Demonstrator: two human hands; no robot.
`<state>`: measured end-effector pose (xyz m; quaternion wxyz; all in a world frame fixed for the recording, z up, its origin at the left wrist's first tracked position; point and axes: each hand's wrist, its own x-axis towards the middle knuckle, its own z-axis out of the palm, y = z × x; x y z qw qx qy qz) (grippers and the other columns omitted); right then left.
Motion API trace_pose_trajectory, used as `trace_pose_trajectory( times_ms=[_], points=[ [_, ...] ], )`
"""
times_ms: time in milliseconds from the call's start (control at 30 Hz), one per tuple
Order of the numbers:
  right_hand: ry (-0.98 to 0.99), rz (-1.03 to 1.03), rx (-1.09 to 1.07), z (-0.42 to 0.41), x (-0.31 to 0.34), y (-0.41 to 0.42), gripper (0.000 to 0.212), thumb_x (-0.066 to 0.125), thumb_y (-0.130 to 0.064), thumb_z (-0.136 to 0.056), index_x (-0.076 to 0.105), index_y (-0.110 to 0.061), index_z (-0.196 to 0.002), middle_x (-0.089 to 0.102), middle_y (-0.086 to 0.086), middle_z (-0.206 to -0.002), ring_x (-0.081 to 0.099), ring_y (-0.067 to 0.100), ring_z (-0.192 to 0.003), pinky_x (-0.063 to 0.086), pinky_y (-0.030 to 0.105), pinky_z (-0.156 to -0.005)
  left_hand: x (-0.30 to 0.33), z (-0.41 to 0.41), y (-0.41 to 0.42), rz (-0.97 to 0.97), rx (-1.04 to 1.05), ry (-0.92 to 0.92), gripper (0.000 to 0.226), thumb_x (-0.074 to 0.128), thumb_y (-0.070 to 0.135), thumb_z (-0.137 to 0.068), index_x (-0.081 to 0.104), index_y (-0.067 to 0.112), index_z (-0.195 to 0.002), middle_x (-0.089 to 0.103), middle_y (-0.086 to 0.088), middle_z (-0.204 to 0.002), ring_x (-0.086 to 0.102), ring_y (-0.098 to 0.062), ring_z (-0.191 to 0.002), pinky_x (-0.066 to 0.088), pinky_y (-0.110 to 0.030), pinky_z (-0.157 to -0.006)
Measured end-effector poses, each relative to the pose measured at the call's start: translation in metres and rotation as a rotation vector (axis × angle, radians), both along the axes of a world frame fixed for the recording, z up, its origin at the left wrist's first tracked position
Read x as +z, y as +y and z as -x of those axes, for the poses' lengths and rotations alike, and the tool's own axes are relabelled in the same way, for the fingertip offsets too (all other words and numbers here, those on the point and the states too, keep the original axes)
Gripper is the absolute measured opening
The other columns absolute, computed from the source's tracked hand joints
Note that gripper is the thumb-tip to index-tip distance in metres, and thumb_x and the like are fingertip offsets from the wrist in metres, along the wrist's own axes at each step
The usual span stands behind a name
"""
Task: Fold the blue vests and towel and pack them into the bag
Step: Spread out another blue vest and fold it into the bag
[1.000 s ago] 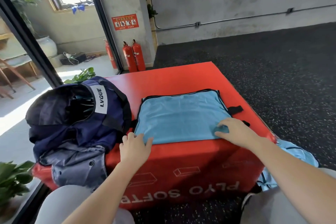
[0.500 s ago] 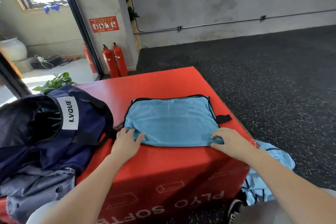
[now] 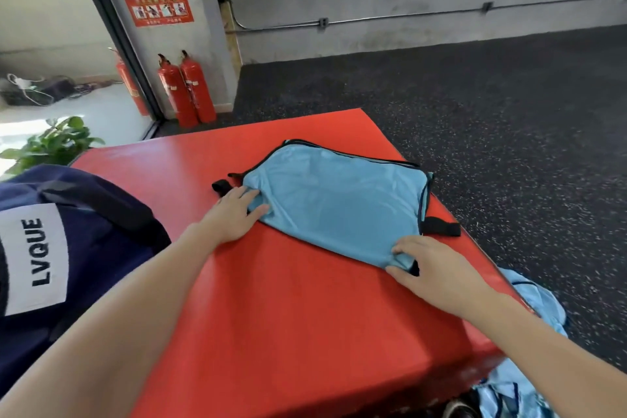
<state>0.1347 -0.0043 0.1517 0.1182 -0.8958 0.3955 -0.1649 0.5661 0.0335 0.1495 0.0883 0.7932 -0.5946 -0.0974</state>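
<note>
The navy bag (image 3: 68, 248) runs off the frame's left edge; more blue cloth (image 3: 515, 383) at lower right is cut by the bottom edge

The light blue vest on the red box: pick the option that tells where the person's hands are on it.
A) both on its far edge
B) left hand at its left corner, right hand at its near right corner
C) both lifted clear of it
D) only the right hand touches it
B: the left hand grips the left corner of the light blue vest and the right hand pinches its near right corner, on the red box.
</note>
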Motion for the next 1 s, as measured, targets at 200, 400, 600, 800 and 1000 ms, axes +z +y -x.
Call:
trace_pose_trajectory(
  times_ms=[200, 400, 600, 800, 1000],
  points=[
    [0.035, -0.087, 0.039, -0.017, 0.005, -0.003, 0.026, 0.063, -0.05, -0.082, 0.057, -0.035, -0.102, 0.06, -0.023, -0.11, 0.057, 0.0, -0.106, 0.049, 0.025, -0.088, 0.003, -0.039, -0.04, -0.017, -0.057, -0.081, 0.072, 0.024, 0.063, -0.098, 0.037, 0.018, -0.152, 0.042, -0.003, -0.15, 0.032, -0.024, -0.14, 0.028, -0.047, -0.118],
    [0.08, -0.116, 0.04, -0.024, 0.012, -0.001, 0.014, 0.068, -0.04, -0.086, 0.058, -0.031, -0.09, 0.061, -0.014, -0.093, 0.057, 0.005, -0.089, 0.049, 0.028, -0.079, -0.003, -0.026, -0.017, 0.111, 0.0, -0.218, 0.061, 0.02, 0.058, -0.1, 0.051, 0.024, -0.14, 0.047, -0.008, -0.14, 0.033, -0.029, -0.135, 0.035, -0.051, -0.11],
    [0.225, -0.048, -0.005, -0.04, 0.027, 0.013, 0.013, 0.062, -0.04, -0.091, 0.067, -0.029, -0.095, 0.066, -0.012, -0.096, 0.06, 0.013, -0.096, 0.047, 0.032, -0.077, 0.01, 0.058, 0.055, 0.209, -0.127, -0.015, 0.076, 0.016, 0.071, -0.095, 0.047, 0.027, -0.148, 0.034, -0.001, -0.161, 0.019, -0.02, -0.153, 0.02, -0.046, -0.123],
    [0.243, -0.135, 0.072, -0.08, 0.045, 0.063, 0.015, 0.064, -0.039, -0.089, 0.069, -0.027, -0.097, 0.068, -0.008, -0.099, 0.061, 0.015, -0.097, 0.046, 0.031, -0.076, 0.004, 0.108, 0.141, 0.245, -0.089, 0.103, 0.054, 0.044, 0.051, -0.101, 0.041, 0.031, -0.151, 0.033, 0.001, -0.161, 0.024, -0.015, -0.15, 0.023, -0.041, -0.123],
    [0.003, -0.362, 0.164, -0.143, 0.044, 0.146, 0.018, 0.073, -0.04, -0.082, 0.074, -0.023, -0.085, 0.074, -0.005, -0.084, 0.068, 0.01, -0.082, 0.055, 0.033, -0.078, 0.009, 0.107, 0.22, 0.276, 0.101, 0.16, 0.054, 0.051, 0.042, -0.096, 0.044, 0.029, -0.148, 0.037, 0.0, -0.158, 0.031, -0.02, -0.147, 0.03, -0.048, -0.118]
  ],
)
